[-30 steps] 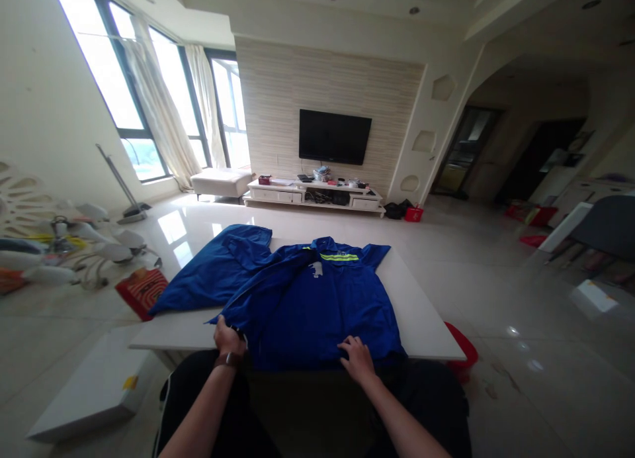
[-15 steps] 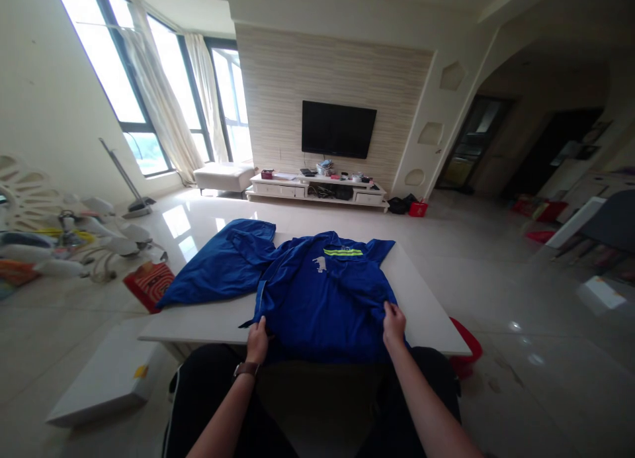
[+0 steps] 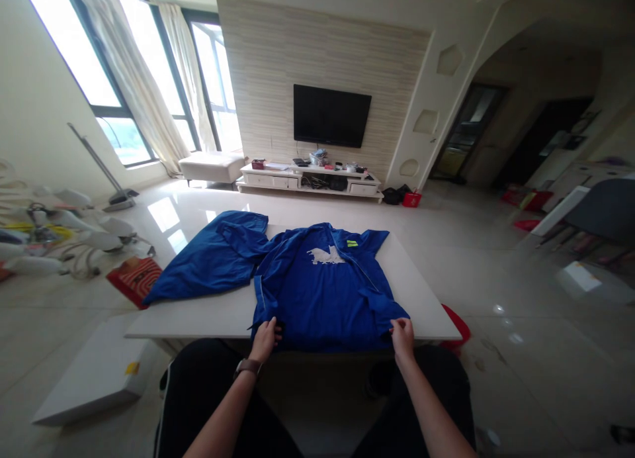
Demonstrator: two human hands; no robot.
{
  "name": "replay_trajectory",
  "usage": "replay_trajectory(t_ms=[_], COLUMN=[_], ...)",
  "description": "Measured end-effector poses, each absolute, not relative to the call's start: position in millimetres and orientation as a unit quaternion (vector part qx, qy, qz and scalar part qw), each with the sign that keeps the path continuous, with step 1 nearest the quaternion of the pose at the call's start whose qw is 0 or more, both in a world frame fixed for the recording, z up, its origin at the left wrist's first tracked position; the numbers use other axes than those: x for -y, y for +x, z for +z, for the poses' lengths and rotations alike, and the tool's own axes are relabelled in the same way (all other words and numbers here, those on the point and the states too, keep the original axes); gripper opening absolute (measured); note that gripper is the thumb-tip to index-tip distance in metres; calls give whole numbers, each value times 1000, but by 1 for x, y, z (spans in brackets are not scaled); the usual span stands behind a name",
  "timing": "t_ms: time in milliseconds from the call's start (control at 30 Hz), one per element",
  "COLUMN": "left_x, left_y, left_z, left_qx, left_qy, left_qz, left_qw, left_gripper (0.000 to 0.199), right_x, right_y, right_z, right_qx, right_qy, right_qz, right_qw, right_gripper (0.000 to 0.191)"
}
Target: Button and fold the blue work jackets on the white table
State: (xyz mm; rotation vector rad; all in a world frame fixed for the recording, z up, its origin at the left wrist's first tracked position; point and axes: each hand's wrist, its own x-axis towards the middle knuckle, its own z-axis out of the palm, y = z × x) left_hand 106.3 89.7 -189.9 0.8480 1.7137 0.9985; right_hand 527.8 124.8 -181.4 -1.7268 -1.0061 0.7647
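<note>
A blue jacket lies spread on the white table, its front panels parted and a white print showing between them. On the right panel is a short yellow-green stripe. My left hand, below a wristwatch, has its fingers closed on the jacket's lower left edge. At the lower right corner, my right hand pinches the cloth between thumb and fingers. Another blue garment rests on the table's left part, against the jacket's left sleeve; its kind is unclear.
On the floor left of the table are a red patterned bag and a white box. A red basin shows past the table's right edge. Farther off stand a low TV cabinet and a white bench.
My right hand has drawn the right panel outward and down, uncovering more of the white print. The yellow-green stripe now shows shorter. My left hand stays at the lower left edge.
</note>
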Motion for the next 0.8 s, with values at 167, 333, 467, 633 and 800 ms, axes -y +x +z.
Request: replay_trajectory(t_ms=[167,333,467,633,800], left_x=[-74,-53,-48,-48,-47], left_y=[122,137,139,144,150], left_z=[-206,-211,-210,-209,-211], left_qx=[-665,-624,-604,-578,-556], left_qy=[521,599,633,661,681], left_qz=[158,49,-13,-59,-81], left_qw=[511,499,485,475,469], left_gripper=[37,11,18,15,12], right_x=[-86,-53,-52,-57,-56], right_y=[469,422,412,417,418], right_z=[-193,-207,-206,-203,-211], right_qx=[653,750,781,795,792], right_qy=[-595,-497,-467,-486,-478], right_qz=[423,430,401,354,360], right_qw=[201,-71,-108,-85,-120], right_gripper=[22,21,28,34,32])
